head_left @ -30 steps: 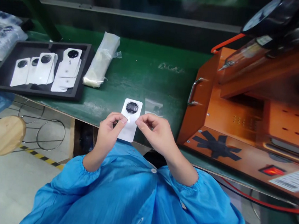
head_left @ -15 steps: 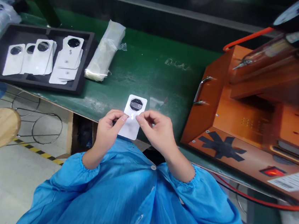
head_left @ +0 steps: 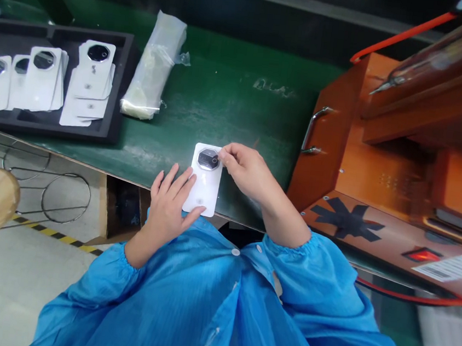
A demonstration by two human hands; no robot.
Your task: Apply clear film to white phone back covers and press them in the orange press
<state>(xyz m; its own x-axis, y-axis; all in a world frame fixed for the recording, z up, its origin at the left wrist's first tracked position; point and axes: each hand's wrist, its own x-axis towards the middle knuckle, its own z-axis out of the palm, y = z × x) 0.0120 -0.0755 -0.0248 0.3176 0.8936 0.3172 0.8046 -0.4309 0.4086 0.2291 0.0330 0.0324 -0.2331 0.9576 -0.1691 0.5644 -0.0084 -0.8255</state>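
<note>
card: smooth white card (head_left: pixel 203 186), a rounded rectangle with a glossy dark octagonal lens up top, centre frame at the near edge of the matte green mat (head_left: pixel 230 101)
left hand (head_left: pixel 168 208): fingers flat and relaxed along the card's left edge, steadying it
right hand (head_left: pixel 244 169): fingertips pinched at the lens rim
upper left: black tray (head_left: pixel 115 100) of similar cards, with a crinkly clear bag (head_left: pixel 153 68) beside it

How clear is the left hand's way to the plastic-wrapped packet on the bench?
Probably yes: the left hand only rests on the white card, and bare green bench lies between it and the packet.
</note>
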